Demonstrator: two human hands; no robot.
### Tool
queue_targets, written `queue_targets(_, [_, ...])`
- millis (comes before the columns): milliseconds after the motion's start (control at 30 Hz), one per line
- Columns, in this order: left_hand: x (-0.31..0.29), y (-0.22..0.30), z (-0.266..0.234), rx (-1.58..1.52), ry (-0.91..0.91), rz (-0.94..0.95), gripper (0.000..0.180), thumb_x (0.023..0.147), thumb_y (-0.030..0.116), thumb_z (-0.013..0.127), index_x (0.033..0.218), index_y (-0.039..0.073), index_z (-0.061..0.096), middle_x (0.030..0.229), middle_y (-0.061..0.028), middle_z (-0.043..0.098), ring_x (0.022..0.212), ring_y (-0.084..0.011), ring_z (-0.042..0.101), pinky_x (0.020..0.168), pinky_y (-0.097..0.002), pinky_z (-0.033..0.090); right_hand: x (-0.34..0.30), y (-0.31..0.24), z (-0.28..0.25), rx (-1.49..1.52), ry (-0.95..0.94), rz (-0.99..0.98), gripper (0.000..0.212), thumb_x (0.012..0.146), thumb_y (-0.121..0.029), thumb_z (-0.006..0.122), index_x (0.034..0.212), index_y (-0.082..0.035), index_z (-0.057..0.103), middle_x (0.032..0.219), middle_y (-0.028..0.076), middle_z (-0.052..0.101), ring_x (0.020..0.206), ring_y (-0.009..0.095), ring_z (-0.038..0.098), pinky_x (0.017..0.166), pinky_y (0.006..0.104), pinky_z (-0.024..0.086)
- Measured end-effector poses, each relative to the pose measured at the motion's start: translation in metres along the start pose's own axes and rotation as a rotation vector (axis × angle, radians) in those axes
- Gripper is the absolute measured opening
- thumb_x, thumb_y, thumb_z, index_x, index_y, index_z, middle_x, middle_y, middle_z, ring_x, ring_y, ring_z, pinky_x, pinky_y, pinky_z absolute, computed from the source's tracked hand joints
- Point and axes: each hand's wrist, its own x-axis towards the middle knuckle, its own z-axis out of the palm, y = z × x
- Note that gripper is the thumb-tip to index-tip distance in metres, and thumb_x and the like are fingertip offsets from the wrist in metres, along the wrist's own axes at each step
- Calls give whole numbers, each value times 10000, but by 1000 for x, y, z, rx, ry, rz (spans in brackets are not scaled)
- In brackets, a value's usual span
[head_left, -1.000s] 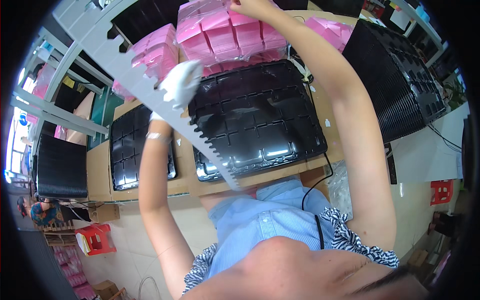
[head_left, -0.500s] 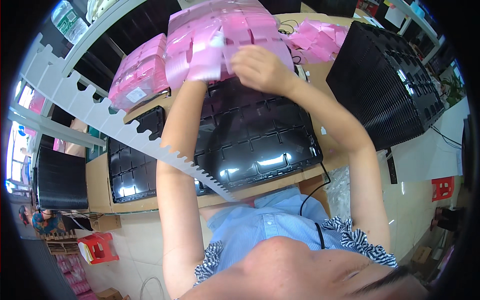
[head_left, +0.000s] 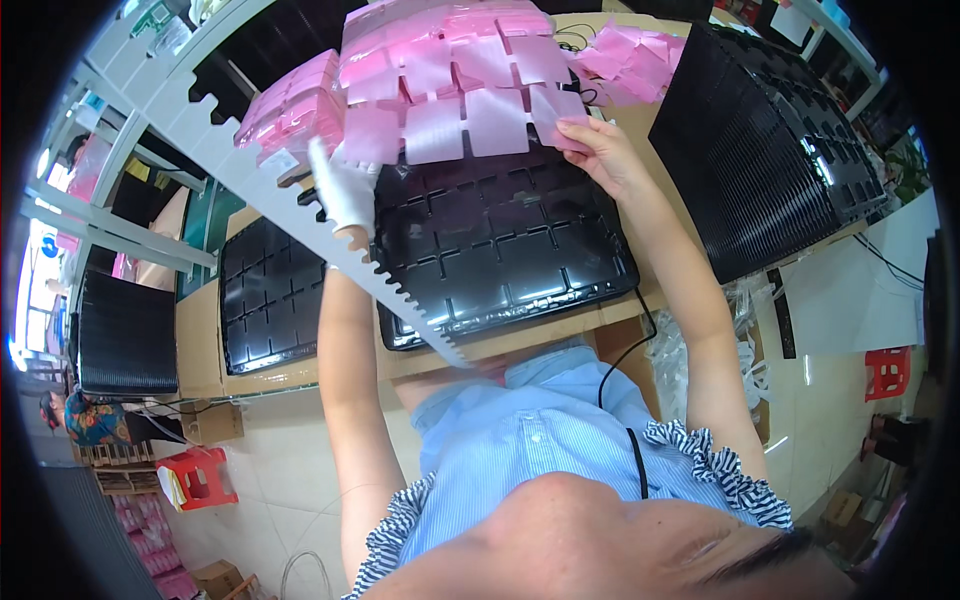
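A pink sheet (head_left: 435, 132) of joined rectangular flaps hangs over the back edge of a black plastic tray (head_left: 510, 245) with moulded compartments. My right hand (head_left: 600, 150), bare, pinches the sheet's right-hand corner between thumb and fingers. At the opposite end, my left hand (head_left: 345, 190) wears a white glove and is beside the sheet's lower left corner. Its fingertips are blurred, so its grip does not show. Behind the sheet rises a plastic-wrapped stack of similar pink sheets (head_left: 440, 22).
Another wrapped pink bundle (head_left: 300, 95) lies left of the stack. Loose pink pieces (head_left: 635, 62) are heaped at the back right. A tall stack of black trays (head_left: 740, 150) stands right, another tray (head_left: 270, 290) left. A notched white strip (head_left: 270, 200) crosses diagonally in front.
My hands have moved apart, the left toward the sheet's left end, the right to its right corner. The pink sheet now lies spread out between them.
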Motion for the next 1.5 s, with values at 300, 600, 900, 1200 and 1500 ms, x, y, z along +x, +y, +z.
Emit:
queue_targets(300, [-42,30,-3,490,56,-45,312,848,289,723,1027,47,641,853,7,628,661,-60,565,588,-179,430,-33,-10,-3,-246,11,15,268,860,-230,693,1039,-37,642,952,47,675,843,106,650,730,216,506])
queue_targets(600, [-50,16,-21,859,-42,36,331,839,327,721,948,17,684,828,-48,661,788,-117,601,730,-258,462,15,16,15,-341,32,-51,254,834,-251,714,988,-54,667,902,10,656,814,96,615,705,240,492])
queue_targets(900, [-63,10,33,723,-137,137,308,856,255,715,1059,31,661,964,-22,655,877,-96,574,814,-244,447,33,43,-41,-920,465,-728,491,762,-239,750,1128,16,545,1085,157,607,983,266,600,818,372,491])
queue_targets(1200, [-44,26,41,559,-141,241,330,885,246,675,1119,16,646,982,-8,645,885,-80,545,837,-241,422,78,1,124,-919,-180,-954,754,695,-458,766,1296,-94,492,1305,210,461,1191,414,438,1048,434,349])
queue_targets(1500, [-38,28,27,819,-276,58,392,852,240,715,1150,5,615,990,-51,659,891,-100,580,836,-246,454,147,-4,207,-1524,235,-783,431,763,-351,678,1037,-23,622,1061,213,599,1007,344,599,814,447,516])
